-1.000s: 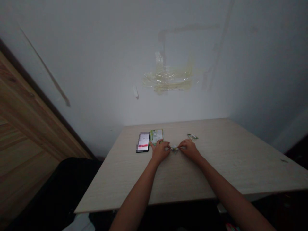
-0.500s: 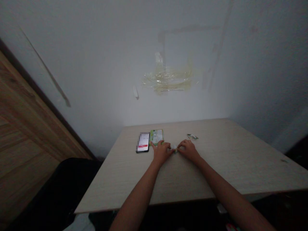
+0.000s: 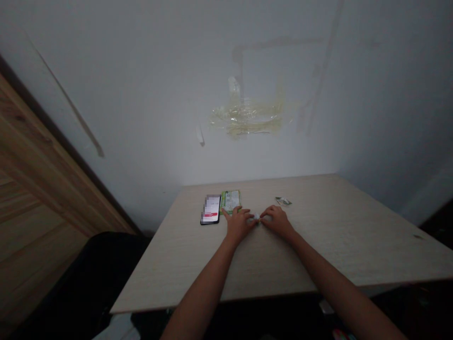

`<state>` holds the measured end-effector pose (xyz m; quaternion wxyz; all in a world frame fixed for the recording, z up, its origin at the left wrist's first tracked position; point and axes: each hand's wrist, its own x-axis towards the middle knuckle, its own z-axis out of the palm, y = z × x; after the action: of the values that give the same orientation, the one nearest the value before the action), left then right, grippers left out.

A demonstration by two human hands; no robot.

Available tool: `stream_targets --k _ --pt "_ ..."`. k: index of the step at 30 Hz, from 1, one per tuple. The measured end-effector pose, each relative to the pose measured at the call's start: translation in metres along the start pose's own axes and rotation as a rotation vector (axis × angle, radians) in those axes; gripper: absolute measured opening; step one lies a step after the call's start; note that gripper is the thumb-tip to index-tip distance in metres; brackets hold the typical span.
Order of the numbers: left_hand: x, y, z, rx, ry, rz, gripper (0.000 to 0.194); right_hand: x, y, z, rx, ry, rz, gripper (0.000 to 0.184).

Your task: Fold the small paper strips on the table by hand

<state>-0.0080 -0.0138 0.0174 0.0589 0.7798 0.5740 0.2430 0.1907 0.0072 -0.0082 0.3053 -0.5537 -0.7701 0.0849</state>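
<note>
My left hand [image 3: 239,224] and my right hand [image 3: 277,221] meet low over the table, fingertips close together. Between them is a small whitish and green piece [image 3: 257,216], too small to name, which the thumb and fingers of each hand pinch from either side. The outer fingers of my left hand reach over the near edge of a green and white printed packet [image 3: 231,199], which lies flat. Beyond my right hand lies a small crumpled wrapper [image 3: 283,201].
A phone [image 3: 211,210] with a lit screen lies left of the packet. The pale wooden table [image 3: 336,222] meets a wall bearing peeling clear tape [image 3: 247,115]. A dark shape [image 3: 92,269] stands beside the table's left edge, near a wooden panel [image 3: 38,165].
The fingers of both hands have shifted slightly around the small piece, and its white part shows more. The phone, packet and wrapper stay where they were.
</note>
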Motion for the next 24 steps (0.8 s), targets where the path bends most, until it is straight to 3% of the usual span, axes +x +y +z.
stream_targets --k 8,24 --pt "-0.002 0.004 0.005 -0.009 0.039 -0.032 0.029 0.002 0.002 0.002 0.016 0.006 0.020 0.016" --pt "-0.003 0.006 0.011 -0.025 0.015 -0.038 0.024 0.002 0.001 0.002 0.011 0.024 0.011 0.018"
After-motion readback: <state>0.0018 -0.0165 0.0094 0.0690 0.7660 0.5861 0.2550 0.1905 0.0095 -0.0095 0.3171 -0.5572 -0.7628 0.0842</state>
